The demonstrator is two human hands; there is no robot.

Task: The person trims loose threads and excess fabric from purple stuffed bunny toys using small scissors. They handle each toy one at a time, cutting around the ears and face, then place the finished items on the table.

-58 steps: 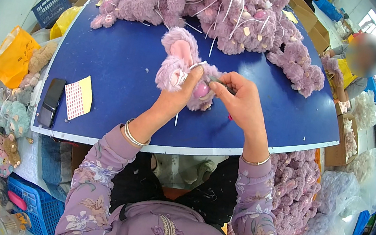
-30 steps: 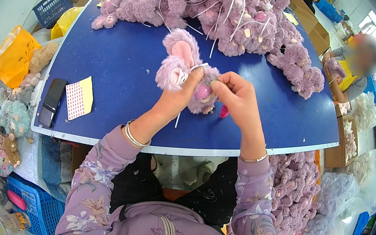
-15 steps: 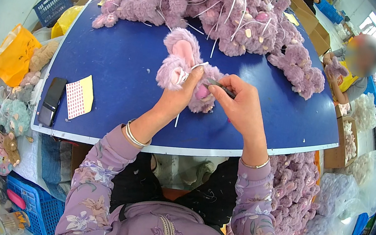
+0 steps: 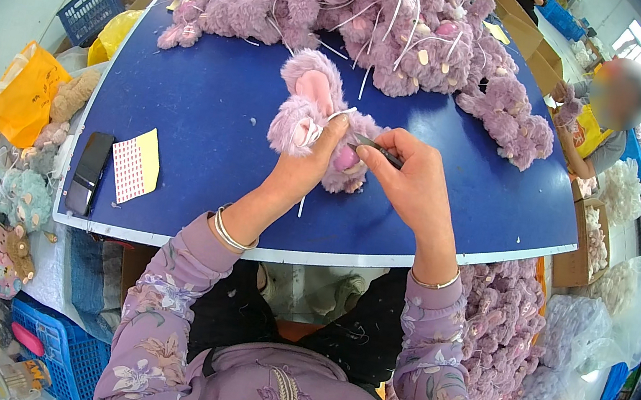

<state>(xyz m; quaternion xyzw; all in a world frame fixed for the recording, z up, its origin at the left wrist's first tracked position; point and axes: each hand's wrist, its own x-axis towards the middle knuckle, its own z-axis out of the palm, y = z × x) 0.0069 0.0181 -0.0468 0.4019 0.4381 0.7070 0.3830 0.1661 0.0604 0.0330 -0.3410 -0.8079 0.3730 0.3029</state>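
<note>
My left hand [image 4: 302,165] is closed round a fluffy lilac plush toy [image 4: 295,121] with pink-lined ears, holding it just above the table. A white cord pokes out by the thumb, and another strand hangs below the hand. Between the thumb and fingers of my right hand [image 4: 415,180] is a slim dark tool [image 4: 389,158], whose grey tip meets the fur beside a pink patch. Its exact kind cannot be made out, and the fingers partly cover it.
Beyond my hands, many lilac plush toys [image 4: 399,35] are heaped on the blue table [image 4: 206,122]. A phone [image 4: 89,172] and a sticker sheet [image 4: 136,166] lie at the left. More plush pieces [image 4: 498,331] fill a container at lower right. A co-worker [image 4: 605,120] sits at the right.
The plush toy and my left hand have shifted very slightly right; both grips stay the same. The co-worker's hands and the lilac piece in them have moved a little.
</note>
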